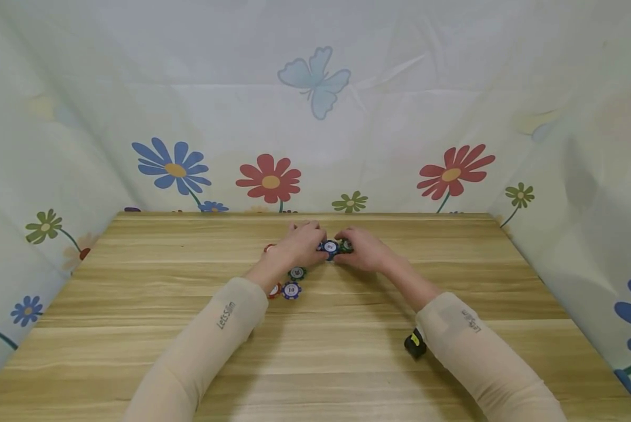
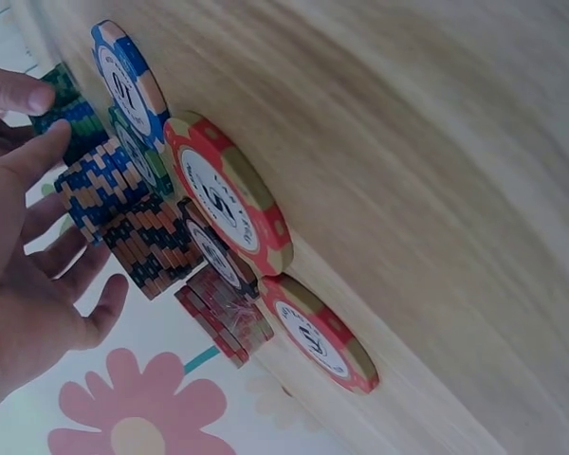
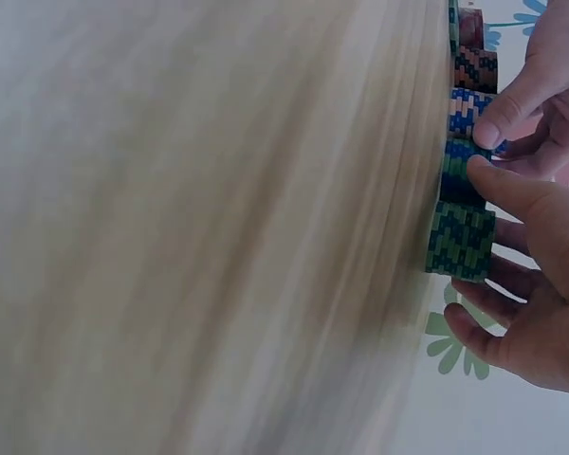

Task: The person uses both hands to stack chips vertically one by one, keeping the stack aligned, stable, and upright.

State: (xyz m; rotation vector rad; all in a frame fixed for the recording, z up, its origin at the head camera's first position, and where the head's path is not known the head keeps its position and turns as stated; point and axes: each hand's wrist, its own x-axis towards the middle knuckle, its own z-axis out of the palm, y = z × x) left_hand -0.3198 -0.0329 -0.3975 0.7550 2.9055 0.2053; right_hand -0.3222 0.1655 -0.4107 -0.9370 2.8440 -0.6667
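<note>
On the wood-grain table (image 1: 315, 363), toward its twelve-o'clock edge, left hand (image 1: 300, 245) and right hand (image 1: 367, 249), half-closed, hold a blue-topped poker-chip stack (image 1: 330, 248) between thumbs and fingers; at its seven o'clock lies a blue 10 chip (image 1: 291, 291).

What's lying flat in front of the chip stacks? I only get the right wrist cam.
Observer: Loose chips. One is a blue chip marked 10.
Operator: Any red ones lying flat?
Observer: Yes, the left wrist view shows two red chips flat on the table.
Operator: And high up on the backdrop?
Observer: A pale blue butterfly print, in the head view.
</note>
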